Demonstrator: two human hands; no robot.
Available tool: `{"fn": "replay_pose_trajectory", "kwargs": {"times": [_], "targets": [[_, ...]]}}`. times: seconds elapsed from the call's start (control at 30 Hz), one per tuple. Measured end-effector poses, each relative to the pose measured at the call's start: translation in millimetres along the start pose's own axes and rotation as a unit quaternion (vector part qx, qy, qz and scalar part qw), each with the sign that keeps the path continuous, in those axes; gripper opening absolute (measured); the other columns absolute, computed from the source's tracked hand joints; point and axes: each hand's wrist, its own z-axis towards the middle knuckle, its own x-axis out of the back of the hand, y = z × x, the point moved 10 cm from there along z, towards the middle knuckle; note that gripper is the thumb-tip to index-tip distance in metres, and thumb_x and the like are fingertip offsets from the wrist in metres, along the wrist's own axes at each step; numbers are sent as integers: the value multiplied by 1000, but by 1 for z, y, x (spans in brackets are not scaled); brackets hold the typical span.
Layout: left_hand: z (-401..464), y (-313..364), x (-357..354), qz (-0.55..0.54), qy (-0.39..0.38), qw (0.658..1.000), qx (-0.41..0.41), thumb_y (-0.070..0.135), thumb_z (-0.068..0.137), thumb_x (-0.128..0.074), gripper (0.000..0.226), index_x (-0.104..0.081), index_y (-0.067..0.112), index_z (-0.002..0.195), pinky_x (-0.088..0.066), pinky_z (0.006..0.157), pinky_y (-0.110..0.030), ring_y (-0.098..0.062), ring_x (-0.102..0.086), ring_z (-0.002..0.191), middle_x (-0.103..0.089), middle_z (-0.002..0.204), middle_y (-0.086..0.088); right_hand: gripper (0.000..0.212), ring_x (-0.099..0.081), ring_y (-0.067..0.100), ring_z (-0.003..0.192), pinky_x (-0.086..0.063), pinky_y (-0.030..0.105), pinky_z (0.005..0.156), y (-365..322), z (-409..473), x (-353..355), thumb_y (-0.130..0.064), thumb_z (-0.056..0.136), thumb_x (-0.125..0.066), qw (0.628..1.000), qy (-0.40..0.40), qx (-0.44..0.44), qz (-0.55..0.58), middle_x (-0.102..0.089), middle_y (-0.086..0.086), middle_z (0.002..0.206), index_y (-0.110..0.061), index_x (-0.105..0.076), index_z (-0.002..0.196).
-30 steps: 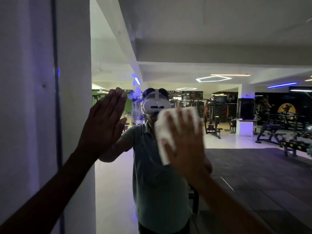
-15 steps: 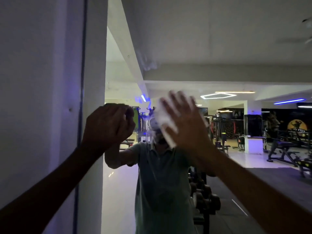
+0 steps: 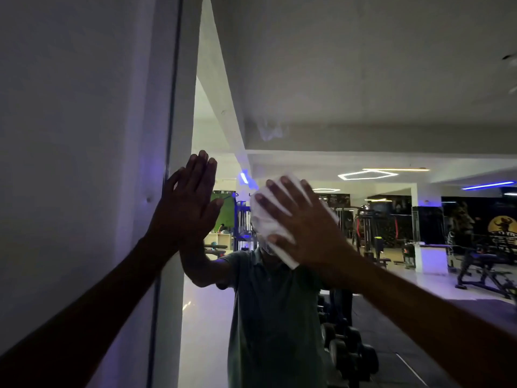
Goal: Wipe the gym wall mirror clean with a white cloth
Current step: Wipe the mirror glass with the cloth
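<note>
The wall mirror [image 3: 363,93] fills the view ahead and reflects the gym and a person in a green shirt. My right hand [image 3: 302,228] presses a crumpled white cloth [image 3: 265,222] flat against the glass with spread, straight fingers, at about head height in the reflection. My left hand [image 3: 184,208] lies flat on the glass near the mirror's left edge, fingers straight and together, pointing up. A faint smear [image 3: 270,131] shows on the glass above the cloth.
A white wall [image 3: 70,135] adjoins the mirror on the left, with a dark vertical strip [image 3: 172,107] along the joint. The reflection shows a rack of dumbbells [image 3: 347,348], benches and machines [image 3: 481,264], and ceiling lights.
My left hand has gone from curled to flat on the glass, fingers straight. My right hand with the cloth has slid slightly down and right. The view has tilted upward.
</note>
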Motion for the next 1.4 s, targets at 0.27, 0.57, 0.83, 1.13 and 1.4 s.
{"fn": "replay_pose_trajectory", "kwargs": {"times": [0.27,0.57,0.83,1.13,1.4], "targets": [[-2,6,-6,25,-10,999,20,42,101,-32,75,-22,3,165,-20,125,-50,-33,-16,161,-16,173,-19,85,-2,39,164,-5,60,131,104,-24,20,-67,102,-33,931,45,-362,-19,-2,13,178,-24,-8,171],[-5,-3,17,4,1,998,-69,36,102,-36,66,-39,0,158,-43,109,-51,-39,-40,150,-35,165,-23,67,-16,35,163,-17,63,129,61,18,9,-46,109,-20,991,27,-131,12,-18,13,176,-14,-23,169],[-3,-7,16,-2,-14,999,-51,35,93,-40,71,-43,1,155,-53,94,-55,-43,-49,143,-43,160,-25,71,-21,45,159,-25,61,121,141,31,33,-36,100,-44,954,66,-291,20,-20,29,171,2,-35,159],[45,-6,45,-362,-63,905,212,38,80,-60,33,-82,21,98,-54,90,-25,-7,-75,90,-81,93,7,32,-63,38,83,-39,42,74,120,74,80,-20,81,-87,962,103,-204,152,-66,15,83,-9,-64,99],[67,52,18,-692,-167,646,274,31,82,-75,48,-70,14,127,-62,85,-28,-20,-74,107,-77,121,-6,30,-58,15,84,-40,29,72,103,133,66,-50,98,-71,890,-44,-233,389,-65,1,106,-23,-61,105]]}}
